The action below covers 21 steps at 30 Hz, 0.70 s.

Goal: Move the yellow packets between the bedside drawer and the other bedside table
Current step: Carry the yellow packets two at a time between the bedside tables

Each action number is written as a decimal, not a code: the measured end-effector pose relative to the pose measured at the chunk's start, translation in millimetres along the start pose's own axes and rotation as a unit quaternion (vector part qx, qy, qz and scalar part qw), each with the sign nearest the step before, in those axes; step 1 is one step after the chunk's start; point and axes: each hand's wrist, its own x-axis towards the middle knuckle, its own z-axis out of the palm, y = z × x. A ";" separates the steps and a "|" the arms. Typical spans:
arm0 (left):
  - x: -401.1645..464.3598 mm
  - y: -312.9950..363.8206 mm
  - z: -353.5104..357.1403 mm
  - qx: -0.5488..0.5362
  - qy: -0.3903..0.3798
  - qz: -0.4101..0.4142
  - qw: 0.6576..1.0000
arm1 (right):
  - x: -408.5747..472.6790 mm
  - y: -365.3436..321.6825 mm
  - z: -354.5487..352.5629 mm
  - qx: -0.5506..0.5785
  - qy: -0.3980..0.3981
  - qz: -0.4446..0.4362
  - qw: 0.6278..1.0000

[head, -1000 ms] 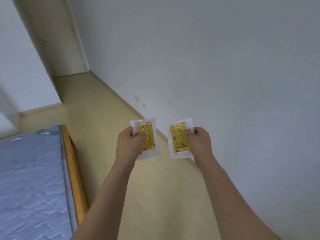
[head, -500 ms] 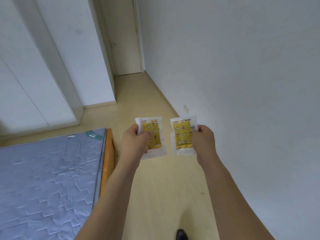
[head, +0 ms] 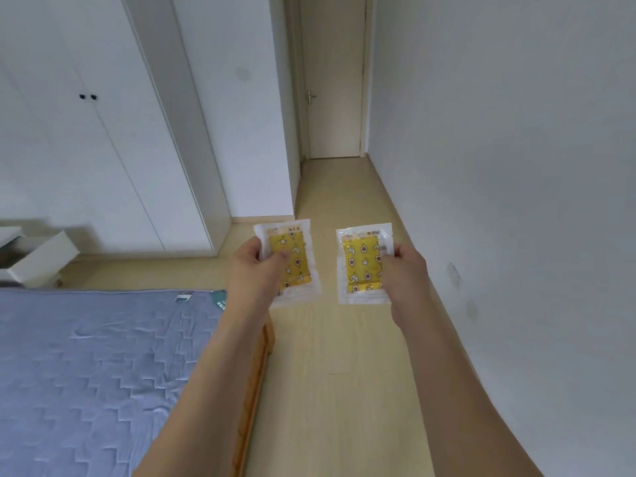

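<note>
**Two yellow packets held out over a bedroom floor**

Pale wood flooring [head: 344,373] runs from the near edge toward a closed door [head: 332,80] at the far end of a narrow passage, with a plain white wall [head: 499,166] along the right. On the left, a blue-grey quilted mattress [head: 96,366] lies on an orange-brown wooden bed frame [head: 256,383]. Beyond the bed stands a white wardrobe [head: 103,149] with two small dark knobs. At the far left edge, a white bedside table [head: 10,232] shows with its drawer [head: 41,259] pulled open; what the drawer holds cannot be made out.

Both bare forearms reach forward from the near edge. The left hand [head: 256,270] pinches the left yellow packet [head: 292,259] by its left side, thumb pressed across the front and the other fingers curled behind. The right hand [head: 406,270] pinches the right yellow packet [head: 361,266] by its right edge, thumb on the front, fingers behind. Each packet is a clear-edged pouch with a yellow patterned centre, held upright and facing the camera. The two packets are side by side, apart from each other, in the air above the floor, just right of the bed's corner and well apart from the open drawer.
</note>
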 end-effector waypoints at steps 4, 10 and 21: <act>95.0 -30.3 20.8 0.010 0.015 -0.023 1.000 | 92.6 -1.5 62.1 -0.004 -0.022 -0.015 1.000; 280.7 -47.5 56.8 -0.005 0.022 -0.030 0.999 | 257.6 -25.5 167.0 -0.030 -0.041 -0.046 0.998; 557.8 -69.2 114.9 -0.004 0.053 -0.060 0.997 | 506.8 -49.2 334.2 -0.020 -0.083 -0.031 0.996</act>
